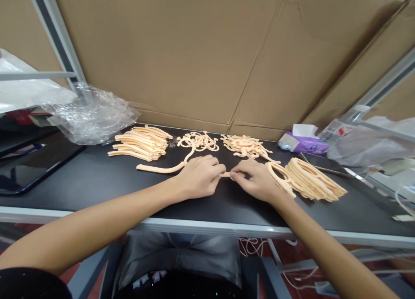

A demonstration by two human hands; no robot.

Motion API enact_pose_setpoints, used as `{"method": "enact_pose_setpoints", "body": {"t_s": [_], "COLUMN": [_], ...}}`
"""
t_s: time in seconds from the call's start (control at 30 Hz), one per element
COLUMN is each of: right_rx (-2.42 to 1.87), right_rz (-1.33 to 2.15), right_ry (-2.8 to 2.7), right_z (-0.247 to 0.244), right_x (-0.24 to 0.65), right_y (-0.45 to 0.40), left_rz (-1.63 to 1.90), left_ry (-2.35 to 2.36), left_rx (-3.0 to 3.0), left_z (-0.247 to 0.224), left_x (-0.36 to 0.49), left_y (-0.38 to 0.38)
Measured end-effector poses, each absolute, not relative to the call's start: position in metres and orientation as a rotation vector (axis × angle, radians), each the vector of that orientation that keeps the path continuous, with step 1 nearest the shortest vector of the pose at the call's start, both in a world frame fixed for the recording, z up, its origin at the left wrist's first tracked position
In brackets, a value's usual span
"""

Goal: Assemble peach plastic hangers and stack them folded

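Note:
My left hand [201, 176] and my right hand [254, 178] are both closed on one small peach piece [226, 175] held between them, low over the black table. Most of that piece is hidden by the fingers. A long curved peach part [158, 169] lies beside my left hand, with a thinner hooked piece [189, 154] at its right end. Next to my right wrist rests a curved peach part [279, 178]. Behind the hands are a pile of hooked pieces [198, 141] and a pile of small pieces [244, 146].
Long peach parts [141, 142] are stacked at the left, more [313, 180] at the right. Clear plastic bags [97, 115], a purple tissue pack [304, 142], a phone [324, 164] and a black tray-like object [35, 160] surround them. Cardboard [181, 52] stands behind.

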State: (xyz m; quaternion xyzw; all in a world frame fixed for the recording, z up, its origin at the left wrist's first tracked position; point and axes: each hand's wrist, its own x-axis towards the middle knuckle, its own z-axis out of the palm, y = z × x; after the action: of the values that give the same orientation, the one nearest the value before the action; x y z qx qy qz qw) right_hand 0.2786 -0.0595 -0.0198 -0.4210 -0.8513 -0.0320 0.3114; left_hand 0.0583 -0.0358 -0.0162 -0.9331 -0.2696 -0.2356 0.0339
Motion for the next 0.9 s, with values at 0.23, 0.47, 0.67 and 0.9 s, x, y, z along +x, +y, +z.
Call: {"method": "enact_pose_setpoints", "body": {"t_s": [0.23,0.47,0.67,0.9], "right_rx": [-1.093,-1.183,-1.280,-1.290], "right_rz": [-0.132,-0.097,-0.109,-0.105], "right_ry": [-2.284,-2.289,-2.340,-2.330], "right_z": [-0.019,-0.021,-0.021,-0.021], "right_x": [0.278,0.277,0.281,0.281], "right_y": [-0.058,-0.061,-0.062,-0.061], "left_rz": [-0.658,-0.657,-0.730,-0.801], "left_ry": [-0.869,-0.891,-0.913,-1.131], "left_rx": [-2.968,-2.975,-2.952,-2.630], "left_z": [-0.018,-0.021,-0.010,0.013], "left_x": [0.060,0.060,0.054,-0.016], "left_y": [-0.035,-0.032,-0.028,-0.024]}}
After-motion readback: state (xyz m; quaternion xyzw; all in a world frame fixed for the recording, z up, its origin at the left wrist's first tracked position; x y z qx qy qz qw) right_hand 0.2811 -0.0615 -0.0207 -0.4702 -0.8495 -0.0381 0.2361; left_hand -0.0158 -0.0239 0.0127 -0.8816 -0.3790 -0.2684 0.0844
